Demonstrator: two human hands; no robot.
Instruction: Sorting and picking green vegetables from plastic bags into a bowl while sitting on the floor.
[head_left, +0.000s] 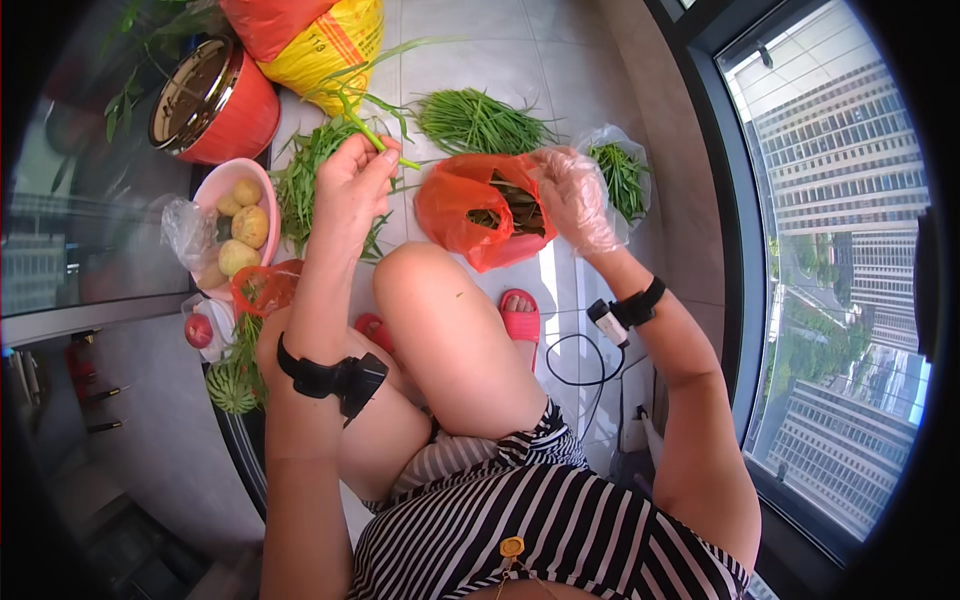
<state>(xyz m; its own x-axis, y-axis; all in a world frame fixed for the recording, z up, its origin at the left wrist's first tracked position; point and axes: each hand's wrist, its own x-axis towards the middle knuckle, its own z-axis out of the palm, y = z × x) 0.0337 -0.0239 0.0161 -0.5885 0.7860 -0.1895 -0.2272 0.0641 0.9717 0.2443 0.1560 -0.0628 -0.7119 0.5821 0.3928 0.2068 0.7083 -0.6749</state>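
Between its thumb and fingers my left hand (358, 176) pinches a green leafy stem (365, 129), whose long thin leaves reach up and right. My right hand (576, 196) wears a clear plastic glove and is at the right rim of a red plastic bag (457, 196) holding dark plant scraps; whether it grips the rim I cannot tell. Leafy greens (304, 176) lie on the floor behind my left wrist. A heap of thin green stalks (480, 124) lies beyond the red bag. More greens (621, 176) sit in a clear plastic bag beside my right hand.
A pink basin (271, 202) with potatoes stands at the left, near a red flowerpot (244, 112) and a yellow sack (330, 52). Closer in are a small watermelon (232, 388), an onion (198, 330) and another red bag (262, 289). A black cable (559, 375) hangs below my right forearm, near the window.
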